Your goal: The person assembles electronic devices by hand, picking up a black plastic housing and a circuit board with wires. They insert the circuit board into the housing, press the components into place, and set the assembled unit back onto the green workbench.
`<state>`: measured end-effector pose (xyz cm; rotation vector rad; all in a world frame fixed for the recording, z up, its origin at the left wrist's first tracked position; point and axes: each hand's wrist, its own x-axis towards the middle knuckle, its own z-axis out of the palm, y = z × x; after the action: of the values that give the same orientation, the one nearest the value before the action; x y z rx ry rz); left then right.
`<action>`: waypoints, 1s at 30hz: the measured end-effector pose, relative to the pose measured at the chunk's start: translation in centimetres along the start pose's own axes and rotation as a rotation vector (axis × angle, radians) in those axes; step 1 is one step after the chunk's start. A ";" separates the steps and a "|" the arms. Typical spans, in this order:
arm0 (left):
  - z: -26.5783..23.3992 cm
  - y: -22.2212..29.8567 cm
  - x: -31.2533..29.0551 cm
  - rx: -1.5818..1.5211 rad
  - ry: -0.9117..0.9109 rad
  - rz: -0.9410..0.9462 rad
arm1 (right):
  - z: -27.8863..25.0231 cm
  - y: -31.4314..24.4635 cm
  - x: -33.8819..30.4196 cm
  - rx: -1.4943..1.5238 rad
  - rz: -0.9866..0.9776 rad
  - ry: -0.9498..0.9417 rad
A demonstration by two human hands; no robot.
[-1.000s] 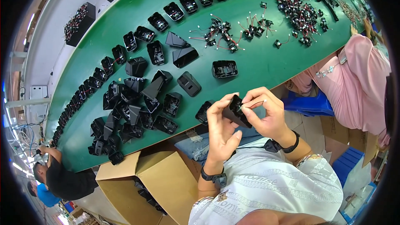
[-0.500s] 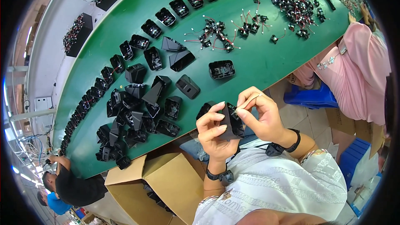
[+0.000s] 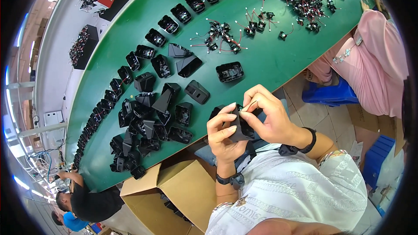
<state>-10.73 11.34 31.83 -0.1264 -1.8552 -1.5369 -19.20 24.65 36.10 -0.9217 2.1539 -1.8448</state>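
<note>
My left hand (image 3: 224, 138) grips a black plastic housing (image 3: 242, 131) from its left side, fingers along the wall and the open side turned toward my right hand. My right hand (image 3: 271, 119) is closed in a pinch at the housing's upper edge, close to my left fingertips. What sits in that pinch is too small and hidden to name. On the green table (image 3: 257, 61) just beyond my hands lies an open black housing (image 3: 230, 72). Left of it rests a black cover (image 3: 197, 92) with a slot.
A pile of black housings (image 3: 148, 126) covers the near left of the table; a curved row of housings (image 3: 181, 13) follows the far edge. Small wired parts (image 3: 300, 0) lie heaped at the back right. A cardboard box (image 3: 191, 187) stands below. A person in pink (image 3: 376, 61) sits right.
My right hand has shifted left and up against the housing's upper edge, nearer my left fingertips. The housing has tilted slightly. The whole view has turned a little.
</note>
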 end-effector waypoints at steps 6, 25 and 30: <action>0.5 -1.0 -0.6 -0.219 0.144 -0.105 | 1.2 0.6 -0.5 0.286 0.138 0.066; -2.1 -0.5 -0.9 -0.513 0.017 -0.364 | -4.5 0.6 1.1 0.052 -0.140 -0.287; -2.4 -1.1 -1.0 -0.582 -0.047 -0.472 | -4.0 0.9 2.1 -0.067 -0.431 -0.347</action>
<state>-9.45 9.26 30.41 0.0146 -1.4794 -2.3915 -23.19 26.93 36.71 -1.6891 1.9185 -1.6160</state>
